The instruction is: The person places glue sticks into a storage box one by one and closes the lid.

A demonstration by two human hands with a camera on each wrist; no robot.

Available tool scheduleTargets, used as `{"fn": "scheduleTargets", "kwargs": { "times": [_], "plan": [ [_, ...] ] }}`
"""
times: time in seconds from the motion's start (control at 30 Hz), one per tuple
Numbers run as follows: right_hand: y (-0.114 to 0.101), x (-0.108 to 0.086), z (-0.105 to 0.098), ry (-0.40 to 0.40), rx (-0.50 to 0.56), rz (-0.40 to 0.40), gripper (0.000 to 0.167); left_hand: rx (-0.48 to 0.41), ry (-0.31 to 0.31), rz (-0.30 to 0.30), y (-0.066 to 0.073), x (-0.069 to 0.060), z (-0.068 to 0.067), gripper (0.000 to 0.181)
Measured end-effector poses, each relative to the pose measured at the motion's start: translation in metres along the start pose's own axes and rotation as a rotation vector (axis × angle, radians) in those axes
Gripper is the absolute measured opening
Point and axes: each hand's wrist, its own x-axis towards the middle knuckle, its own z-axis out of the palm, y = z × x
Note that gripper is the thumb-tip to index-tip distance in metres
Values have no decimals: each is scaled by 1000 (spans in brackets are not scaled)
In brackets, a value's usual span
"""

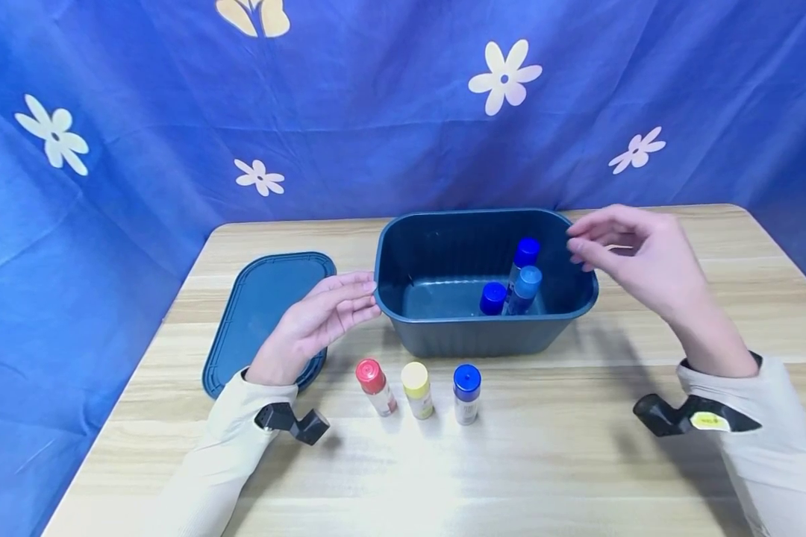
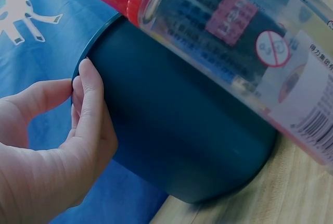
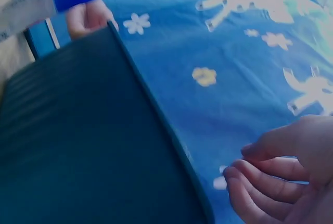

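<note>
A deep dark teal plastic bin (image 1: 477,337) stands at the back middle of the table. My left hand (image 1: 327,313) pinches the rim at its left end, thumb at the edge and fingers along the outer wall. Loosely bent and holding nothing, my right hand (image 1: 645,257) hovers by the bin's right end; the right wrist view shows it apart from the rim. Inside the bin are two dark-blue-capped bottles (image 1: 527,252) and a lighter-blue-capped bottle (image 1: 528,280). In front stand clear bottles with a red cap (image 1: 371,377), a yellow cap (image 1: 416,380) and a blue cap (image 1: 466,382).
A flat teal lid (image 1: 251,321) lies on the wooden table (image 1: 544,462) at the left, partly under my left forearm. Behind the table hangs a blue curtain (image 1: 389,112) with pale flowers. Both wrists carry black camera mounts (image 1: 295,424).
</note>
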Motion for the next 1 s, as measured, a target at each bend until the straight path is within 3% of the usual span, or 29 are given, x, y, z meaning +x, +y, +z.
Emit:
{"fn": "scheduleTargets", "kwargs": {
  "times": [0.2, 0.33, 0.47, 0.57, 0.67, 0.83, 1.0],
  "plan": [
    [22, -2, -11, 31, 127, 107, 12, -18, -16, 5, 1, -1, -1, 14],
    [34, -4, -14, 6, 302, 194, 9, -27, -31, 11, 0, -1, -1, 13],
    [48, -5, -17, -109, 495, 274, 12, -17, -24, 15, 0, -2, -1, 13],
    [58, -6, -20, -227, 634, 287, 18, 34, -34, 29, 0, -5, -3, 16],
    [66, -5, -23, -323, 762, 294, 24, 189, -64, 34, 0, -10, -7, 22],
    [75, -2, -25, -442, 925, 339, 29, 598, -112, 49, 2, -31, -18, 18],
    [81, -1, -27, -517, 1041, 328, 33, 776, -129, 93, 5, -55, -22, 29]
  ]
}}
